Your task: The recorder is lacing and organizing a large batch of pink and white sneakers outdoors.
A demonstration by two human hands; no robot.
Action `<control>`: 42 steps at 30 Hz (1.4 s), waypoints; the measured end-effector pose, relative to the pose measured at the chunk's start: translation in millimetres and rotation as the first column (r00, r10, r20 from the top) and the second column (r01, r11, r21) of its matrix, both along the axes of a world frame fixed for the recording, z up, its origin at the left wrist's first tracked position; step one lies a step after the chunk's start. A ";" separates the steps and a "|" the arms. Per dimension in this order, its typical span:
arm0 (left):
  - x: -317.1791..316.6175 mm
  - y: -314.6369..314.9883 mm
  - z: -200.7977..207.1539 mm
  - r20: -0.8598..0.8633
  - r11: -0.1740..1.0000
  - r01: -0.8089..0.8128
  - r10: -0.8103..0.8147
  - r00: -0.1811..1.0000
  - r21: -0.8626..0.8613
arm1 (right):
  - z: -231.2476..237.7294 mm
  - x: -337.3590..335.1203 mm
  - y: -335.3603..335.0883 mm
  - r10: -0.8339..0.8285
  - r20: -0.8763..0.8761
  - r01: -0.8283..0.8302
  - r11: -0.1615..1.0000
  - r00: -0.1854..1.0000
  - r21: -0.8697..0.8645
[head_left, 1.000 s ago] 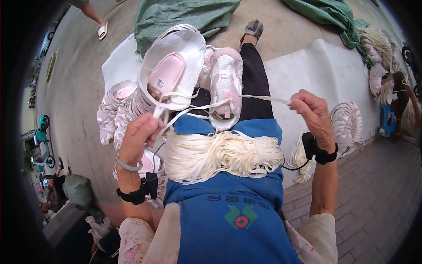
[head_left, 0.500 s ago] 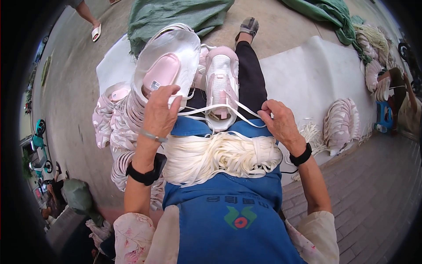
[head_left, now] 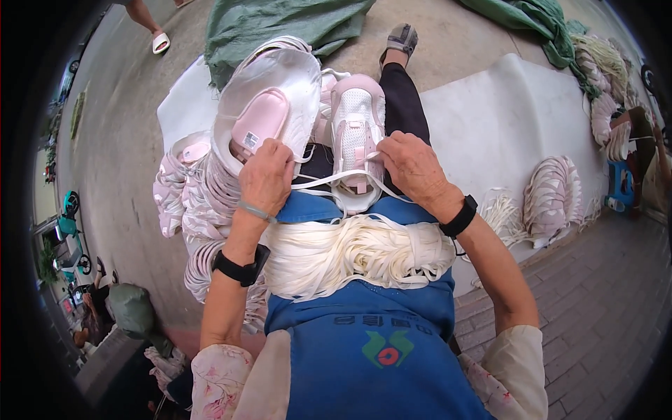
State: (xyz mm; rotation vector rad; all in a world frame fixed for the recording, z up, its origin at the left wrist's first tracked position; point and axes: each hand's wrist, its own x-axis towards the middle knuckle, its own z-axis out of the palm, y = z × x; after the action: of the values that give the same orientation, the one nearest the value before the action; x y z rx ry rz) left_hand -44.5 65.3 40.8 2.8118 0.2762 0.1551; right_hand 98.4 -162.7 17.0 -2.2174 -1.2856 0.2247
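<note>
One curled left hand point(head_left: 267, 169) sits beside the white lace point(head_left: 329, 180), grip hidden. The right hand point(head_left: 407, 164), nearly closed, hold unconfirmed, has moved inward, bringing the shoe upper point(head_left: 357, 105) beyond the lace bundle point(head_left: 360, 255) within reach.

Head-worn fisheye, looking down

We see both hands drawn in toward the pink-and-white shoe point(head_left: 355, 105) within a second. The right hand point(head_left: 414, 168), earlier well out to the shoe's right, has come to its right edge, fingertips at the lace. The left hand point(head_left: 266, 173) has moved up and closer on the shoe's left. The white lace point(head_left: 320, 182), once stretched far to the shoe's right, now droops across its opening.
</note>
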 end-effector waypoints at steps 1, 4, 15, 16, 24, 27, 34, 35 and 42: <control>-0.7 1.8 -1.5 -0.002 1.000 0.003 -0.003 1.000 -0.004 | -1.5 0.8 0.1 -0.080 -0.164 0.102 0.987 0.983 0.127; -5.0 9.2 -8.6 0.055 0.999 -0.037 0.038 0.998 -0.030 | -8.9 -1.5 3.6 -0.064 -0.268 0.092 0.991 0.961 0.092; -6.3 -9.1 4.7 0.108 0.778 -0.200 0.324 0.940 -0.596 | 15.7 -17.6 9.8 -0.106 -0.276 0.034 0.967 0.955 -0.252; -5.7 -17.7 7.6 0.110 0.775 -0.194 0.322 0.940 -0.601 | 16.9 -17.1 7.6 -0.111 -0.271 0.039 0.966 0.956 -0.257; 28.6 -49.5 21.8 -0.372 0.188 -0.402 0.177 0.911 -0.896 | 10.0 12.0 7.3 -0.131 -0.372 0.142 0.990 0.919 0.004; 42.3 -53.7 10.5 -0.276 0.400 -0.322 0.169 0.946 -0.858 | 2.5 24.0 17.3 -0.148 -0.250 0.178 0.979 0.957 0.101; 61.2 -53.0 -18.0 0.044 0.810 -0.179 0.245 0.969 -0.558 | 3.1 20.0 34.5 -0.189 -0.262 0.209 0.977 0.946 0.051; 65.0 -54.0 -14.9 0.110 0.809 -0.149 0.254 0.961 -0.569 | 4.4 21.1 34.9 -0.190 -0.260 0.210 0.976 0.947 0.052; 62.1 3.4 -39.6 0.084 0.854 -0.252 0.323 0.943 -0.455 | 2.4 23.5 33.4 -0.201 -0.196 0.207 0.978 0.960 0.011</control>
State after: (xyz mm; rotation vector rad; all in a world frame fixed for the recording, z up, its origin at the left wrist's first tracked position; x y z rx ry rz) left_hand 17.6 68.7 1.2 2.2798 0.6148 0.3364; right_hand 121.9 -129.3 19.4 -2.2205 -0.9428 0.3302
